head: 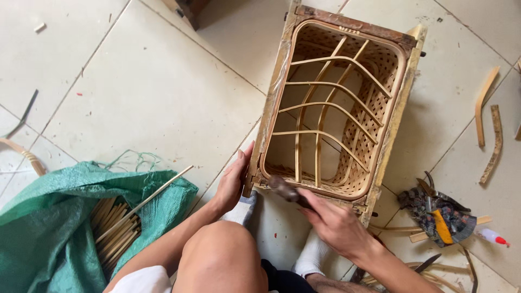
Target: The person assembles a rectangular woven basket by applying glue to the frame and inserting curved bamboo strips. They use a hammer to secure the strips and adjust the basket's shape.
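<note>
While hands (282,203) on woven basket (336,106)

Green sack (49,217) of bamboo strips (111,228)

At your lower left lies a green woven plastic sack (49,217), slumped on the floor, its mouth open toward your knee and a bundle of pale cane sticks (114,228) showing inside; loose green threads fray from its upper edge. At the far right, near the frame's edge, a small white squeeze bottle with a red cap (493,237) lies on its side on the tiles. You have no labels, signs or screens in view.
</note>
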